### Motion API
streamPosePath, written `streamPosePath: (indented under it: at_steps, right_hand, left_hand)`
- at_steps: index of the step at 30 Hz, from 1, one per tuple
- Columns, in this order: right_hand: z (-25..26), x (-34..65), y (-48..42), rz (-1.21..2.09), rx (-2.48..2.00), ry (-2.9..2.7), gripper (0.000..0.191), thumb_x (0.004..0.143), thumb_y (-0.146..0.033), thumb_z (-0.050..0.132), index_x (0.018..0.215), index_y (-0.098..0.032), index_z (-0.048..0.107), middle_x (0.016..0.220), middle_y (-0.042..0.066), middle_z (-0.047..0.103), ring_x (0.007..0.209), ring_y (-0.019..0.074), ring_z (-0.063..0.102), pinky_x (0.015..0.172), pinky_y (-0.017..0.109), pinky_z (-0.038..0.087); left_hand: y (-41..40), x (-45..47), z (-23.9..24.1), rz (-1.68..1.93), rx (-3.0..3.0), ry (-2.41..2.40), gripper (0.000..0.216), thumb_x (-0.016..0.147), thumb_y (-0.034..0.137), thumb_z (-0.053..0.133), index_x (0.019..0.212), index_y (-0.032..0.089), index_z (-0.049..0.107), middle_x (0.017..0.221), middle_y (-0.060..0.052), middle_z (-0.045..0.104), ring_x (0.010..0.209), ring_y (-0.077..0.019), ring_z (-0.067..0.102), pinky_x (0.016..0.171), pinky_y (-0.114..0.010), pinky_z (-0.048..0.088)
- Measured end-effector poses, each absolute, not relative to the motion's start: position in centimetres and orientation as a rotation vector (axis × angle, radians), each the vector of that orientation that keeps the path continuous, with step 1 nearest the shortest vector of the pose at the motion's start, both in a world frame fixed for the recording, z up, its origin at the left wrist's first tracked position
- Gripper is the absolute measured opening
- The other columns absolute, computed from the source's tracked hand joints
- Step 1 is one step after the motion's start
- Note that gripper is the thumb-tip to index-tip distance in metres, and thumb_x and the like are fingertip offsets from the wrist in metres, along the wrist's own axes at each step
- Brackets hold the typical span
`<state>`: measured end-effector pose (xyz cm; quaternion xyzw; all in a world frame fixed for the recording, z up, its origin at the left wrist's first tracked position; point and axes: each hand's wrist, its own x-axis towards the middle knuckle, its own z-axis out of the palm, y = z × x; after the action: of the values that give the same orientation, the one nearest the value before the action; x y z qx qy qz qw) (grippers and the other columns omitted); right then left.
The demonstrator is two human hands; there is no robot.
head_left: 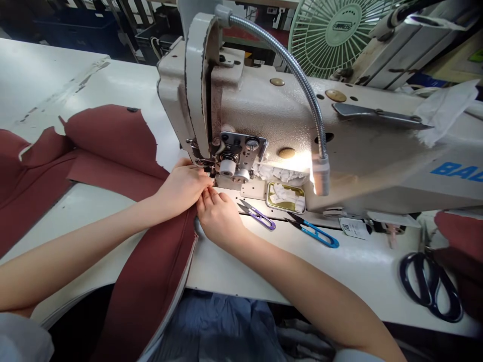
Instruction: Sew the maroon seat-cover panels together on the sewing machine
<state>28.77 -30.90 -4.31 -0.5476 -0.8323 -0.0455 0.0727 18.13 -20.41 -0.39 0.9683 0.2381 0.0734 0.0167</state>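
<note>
A long piece of maroon fabric [158,261] runs across the table and under the head of a sewing machine [188,95], then hangs over the front edge toward my lap. Close to the needle area, my left hand [184,188] presses on the fabric with its fingers bent together, the tips partly hidden by the machine head. My right hand [221,213] is just beside it, fingers closed at the fabric's right edge. The two hands nearly touch. The needle and presser foot are mostly hidden behind my fingers.
Purple thread snips [258,215] and blue thread snips [315,234] lie right of my right hand, near a small tin [286,197] with white scraps. Dark-handled scissors [430,286] rest at the right edge. A lit gooseneck lamp [320,176] hangs low; a green fan [341,30] stands behind.
</note>
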Motion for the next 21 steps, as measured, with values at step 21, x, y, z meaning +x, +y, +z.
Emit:
streamPosePath:
  at_steps: [21]
  right_hand:
    - [-3.9, 28.6, -31.6, -0.161, -1.683, -2.419, 0.039, 0.098, -0.008, 0.034, 0.13, 0.001, 0.055, 0.132, 0.024, 0.058, 0.111, 0.0269, 0.056, 0.089, 0.041, 0.049]
  left_hand:
    - [-15.1, 11.6, 0.6, 0.065, 3.404, 0.446, 0.029, 0.089, 0.029, 0.045, 0.108, 0.019, 0.064, 0.121, -0.01, 0.064, 0.12, -0.0273, 0.054, 0.109, -0.046, 0.032]
